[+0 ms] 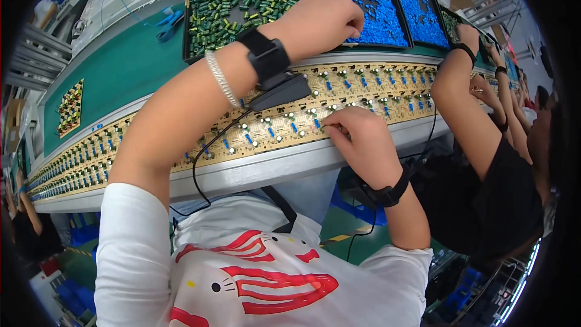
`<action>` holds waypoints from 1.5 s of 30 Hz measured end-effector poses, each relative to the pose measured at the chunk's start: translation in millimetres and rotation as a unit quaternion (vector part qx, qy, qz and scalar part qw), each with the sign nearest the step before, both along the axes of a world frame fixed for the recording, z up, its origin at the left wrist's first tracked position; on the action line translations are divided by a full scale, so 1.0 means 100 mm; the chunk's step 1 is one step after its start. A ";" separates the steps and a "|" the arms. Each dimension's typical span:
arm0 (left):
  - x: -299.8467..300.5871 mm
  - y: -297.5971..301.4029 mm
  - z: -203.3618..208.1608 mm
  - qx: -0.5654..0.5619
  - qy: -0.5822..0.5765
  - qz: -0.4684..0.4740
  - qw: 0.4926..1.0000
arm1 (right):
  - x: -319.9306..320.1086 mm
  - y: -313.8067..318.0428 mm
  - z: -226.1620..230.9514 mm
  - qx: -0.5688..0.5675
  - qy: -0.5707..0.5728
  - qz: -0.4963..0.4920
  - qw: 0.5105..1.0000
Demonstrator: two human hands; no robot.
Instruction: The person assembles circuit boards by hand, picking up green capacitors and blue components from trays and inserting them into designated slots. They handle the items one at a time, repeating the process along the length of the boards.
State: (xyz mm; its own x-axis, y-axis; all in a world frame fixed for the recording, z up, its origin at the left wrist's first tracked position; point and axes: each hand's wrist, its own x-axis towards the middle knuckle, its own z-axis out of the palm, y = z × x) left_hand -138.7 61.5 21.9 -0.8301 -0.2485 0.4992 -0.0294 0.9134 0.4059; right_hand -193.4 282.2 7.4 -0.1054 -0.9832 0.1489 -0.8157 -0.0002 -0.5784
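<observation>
My left hand [331, 17] is over the near left part of a black tray of blue components [378, 21]. Its fingers are curled in, and whatever they hold is hidden. My right hand [368, 144] is at the near row of tan circuit boards [284, 134], with thumb and forefinger pinched together at the board surface. Blue parts and white-topped capacitors stand on the boards beside those fingertips. Anything between the fingertips is too small to make out. A tray of green cylindrical capacitors [212, 21] lies left of my left hand, partly behind its wrist.
Black wristbands with a dark box [281, 92] and cable [196, 169] hang from my arms over the boards. A metal rail [260, 165] edges the line. A separate board [71, 109] and blue strap [168, 24] lie on the green surface. A co-worker's arm [463, 103] reaches in at right.
</observation>
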 end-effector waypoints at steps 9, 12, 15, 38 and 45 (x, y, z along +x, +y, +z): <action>0.59 0.20 0.17 0.130 -0.153 -0.067 0.977 | 0.04 0.04 -0.07 -0.009 0.036 0.017 0.999; 0.74 0.25 0.09 0.170 -0.128 -0.095 0.972 | -0.11 -0.07 0.28 0.060 -0.054 -0.003 0.997; 0.74 0.41 0.02 0.222 -0.147 -0.119 0.956 | -0.51 -0.25 0.41 0.018 -0.106 -0.116 0.987; 0.56 0.67 -0.23 -0.035 -0.149 -0.153 0.976 | -1.36 -1.06 -0.15 -0.118 0.025 -0.191 0.974; 0.56 0.68 -0.28 -0.097 -0.097 -0.169 0.976 | -1.44 -1.08 -0.25 -0.160 -0.021 -0.186 0.969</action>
